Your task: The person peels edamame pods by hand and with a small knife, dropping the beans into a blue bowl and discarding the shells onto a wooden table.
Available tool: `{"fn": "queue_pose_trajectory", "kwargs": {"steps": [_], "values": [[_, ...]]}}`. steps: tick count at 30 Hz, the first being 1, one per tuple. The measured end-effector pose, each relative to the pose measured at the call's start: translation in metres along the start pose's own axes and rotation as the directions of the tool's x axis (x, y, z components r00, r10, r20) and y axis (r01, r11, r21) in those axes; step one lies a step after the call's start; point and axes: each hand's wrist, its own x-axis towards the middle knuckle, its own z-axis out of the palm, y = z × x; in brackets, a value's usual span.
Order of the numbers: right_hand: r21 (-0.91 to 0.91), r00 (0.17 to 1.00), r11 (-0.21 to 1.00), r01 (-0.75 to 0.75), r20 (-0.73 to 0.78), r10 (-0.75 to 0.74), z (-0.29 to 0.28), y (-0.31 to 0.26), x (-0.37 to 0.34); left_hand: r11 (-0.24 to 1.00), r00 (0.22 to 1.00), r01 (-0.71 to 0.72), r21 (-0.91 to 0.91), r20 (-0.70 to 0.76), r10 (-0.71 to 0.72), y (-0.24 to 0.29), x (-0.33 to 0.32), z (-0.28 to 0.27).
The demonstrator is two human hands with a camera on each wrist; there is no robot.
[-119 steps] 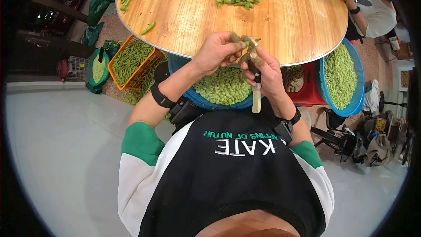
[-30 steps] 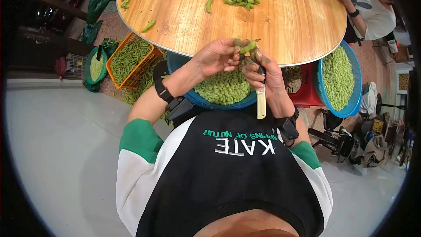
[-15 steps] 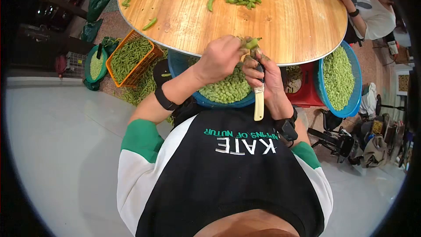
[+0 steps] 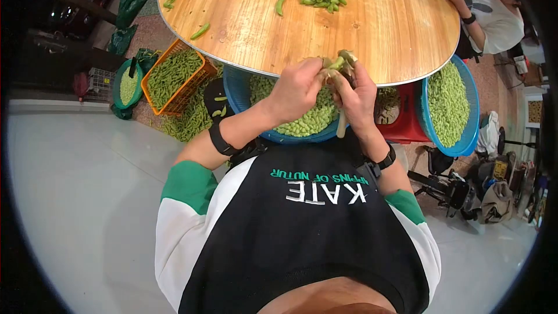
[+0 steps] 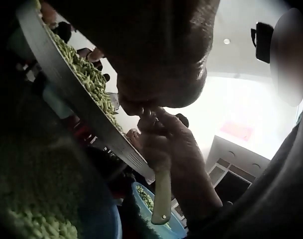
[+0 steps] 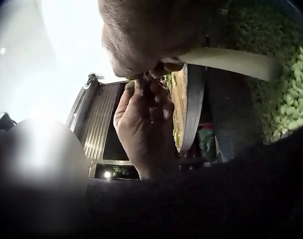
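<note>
Your left fingers (image 4: 318, 67) and thumb pinch a green pod (image 4: 336, 63); your right fingers (image 4: 359, 74) curl round a pale-handled knife (image 4: 341, 124), its handle below them, above the bean basket (image 4: 235, 91).

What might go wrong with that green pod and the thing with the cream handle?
The right hand grips a cream-handled tool. Its tip is hidden, but if sharp, it might nick the left hand, whose fingers are close by. The green pod between the hands might slip away. And bits of pod could drop into the round blue plastic basin of pale green beans below.
</note>
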Motion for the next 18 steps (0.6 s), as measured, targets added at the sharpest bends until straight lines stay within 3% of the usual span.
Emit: {"fn": "queue_pose_trajectory", "kwargs": {"steps": [1, 2, 4, 8, 10, 14, 17, 18], "values": [[-0.110, 0.998, 0.993, 0.048, -0.033, -0.052, 0.001, -0.002, 0.001, 1.000, 1.000, -0.012, 0.028, -0.008, 0.012, 0.000, -0.002, 0.001], [-0.109, 0.998, 0.993, 0.050, -0.031, -0.053, 0.000, 0.001, 0.002, 0.999, 1.000, -0.013, 0.030, -0.009, 0.013, 0.001, -0.004, 0.001], [-0.351, 0.946, 0.882, 0.315, 0.045, -0.320, -0.007, 0.011, 0.005, 0.999, 0.999, -0.037, 0.028, -0.008, 0.037, 0.002, -0.007, 0.001], [-0.427, 0.918, 0.817, 0.388, 0.099, -0.385, -0.009, 0.009, 0.007, 0.994, 0.998, -0.054, 0.092, 0.017, 0.053, 0.004, -0.011, 0.000], [-0.557, 0.888, 0.708, 0.434, 0.131, -0.441, -0.007, 0.008, 0.006, 0.993, 0.997, -0.082, 0.087, 0.012, 0.081, 0.003, -0.014, 0.005], [-0.614, 0.877, 0.647, 0.451, 0.169, -0.450, -0.011, 0.022, 0.008, 0.997, 0.999, -0.035, 0.076, 0.033, 0.032, 0.001, -0.023, 0.008], [-0.632, 0.888, 0.641, 0.435, 0.184, -0.421, -0.012, 0.019, 0.002, 0.995, 0.994, 0.083, 0.054, 0.070, -0.086, 0.006, -0.029, 0.008], [-0.610, 0.875, 0.640, 0.467, 0.217, -0.432, -0.012, 0.017, 0.002, 0.976, 0.973, 0.217, -0.009, 0.080, -0.215, 0.006, -0.030, 0.008]]}}
